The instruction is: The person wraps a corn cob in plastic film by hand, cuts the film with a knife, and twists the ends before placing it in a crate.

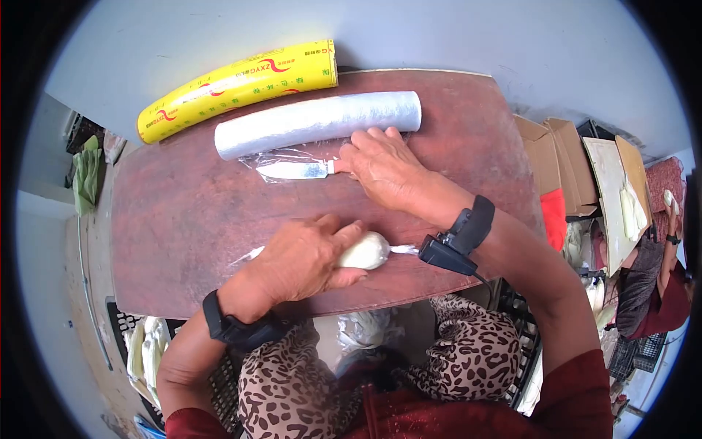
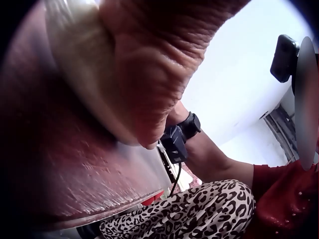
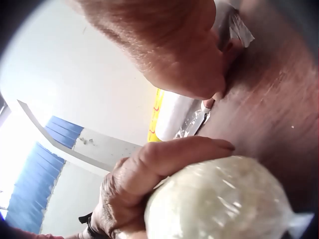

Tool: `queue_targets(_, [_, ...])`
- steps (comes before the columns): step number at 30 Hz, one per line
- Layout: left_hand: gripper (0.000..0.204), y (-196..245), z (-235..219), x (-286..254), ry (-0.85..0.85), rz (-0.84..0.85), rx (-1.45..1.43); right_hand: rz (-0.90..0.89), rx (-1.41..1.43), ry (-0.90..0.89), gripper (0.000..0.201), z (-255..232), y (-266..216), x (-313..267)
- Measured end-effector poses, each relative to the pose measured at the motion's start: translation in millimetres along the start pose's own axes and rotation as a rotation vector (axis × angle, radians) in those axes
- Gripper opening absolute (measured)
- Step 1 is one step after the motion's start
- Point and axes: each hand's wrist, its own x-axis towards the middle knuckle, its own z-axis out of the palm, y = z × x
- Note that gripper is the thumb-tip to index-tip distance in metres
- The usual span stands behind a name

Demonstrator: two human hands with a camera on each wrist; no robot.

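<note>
My left hand [image 1: 303,256] grips a pale, long vegetable [image 1: 365,252] wrapped in clear film, low over the near part of the table. Its rounded end shows past my thumb and forefinger, and a twisted film tail [image 1: 404,249] sticks out to the right. In the right wrist view the film over the vegetable [image 3: 219,199] looks tight and shiny. My right hand [image 1: 384,168] is at the near side of the cling film roll [image 1: 314,121], its fingertips hidden. Beside it lies a knife [image 1: 296,170], blade pointing left, its handle end at my fingers; I cannot tell whether they hold it.
A yellow printed roll [image 1: 241,88] lies behind the white one, near the wall. Loose film lies around the knife on the brown table [image 1: 168,212]. Cardboard boxes [image 1: 567,164] stand at the right, with another person [image 1: 662,293] beyond. Pale vegetables [image 1: 150,351] fill a crate at lower left.
</note>
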Motion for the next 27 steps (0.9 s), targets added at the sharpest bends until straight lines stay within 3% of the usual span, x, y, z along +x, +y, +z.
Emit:
queue_targets(4, [0.051,-6.5,-8.7,-11.3,0.000,-0.067,-0.010,-0.028,0.037,0.038,0.012,-4.1,-2.2,-6.0])
queue_targets(10, [0.052,-5.5,-12.7,-17.1,-0.013,-0.164,-0.066,0.134,0.253,0.038,0.020,-20.5,-8.5,-33.4])
queue_targets(13, [0.055,-16.5,-12.3,-14.4,-0.085,-0.169,-0.181,-0.005,0.422,0.288,0.017,-40.6,-4.1,-60.4])
queue_targets(15, [0.054,-27.3,-10.1,-11.9,-0.114,-0.096,-0.271,0.060,0.322,0.269,0.016,-76.2,-11.2,-83.2])
queue_targets(19, [0.052,-9.6,-42.4,-13.2,-0.227,-0.073,-0.137,0.365,0.404,0.154,0.013,-163.9,-68.2,-122.8])
queue_targets(22, [0.051,27.0,-78.2,-18.8,-0.182,-0.040,-0.145,0.425,0.356,0.220,0.013,-221.0,-123.1,-150.8])
queue_targets(25, [0.057,51.3,-89.0,-32.4,-0.168,-0.085,-0.160,0.277,0.365,0.333,0.022,-232.6,-165.5,-176.4])
queue_targets(27, [0.060,68.4,-93.5,-41.0,-0.182,-0.124,-0.227,0.269,0.374,0.366,0.027,-221.4,-182.5,-187.6])
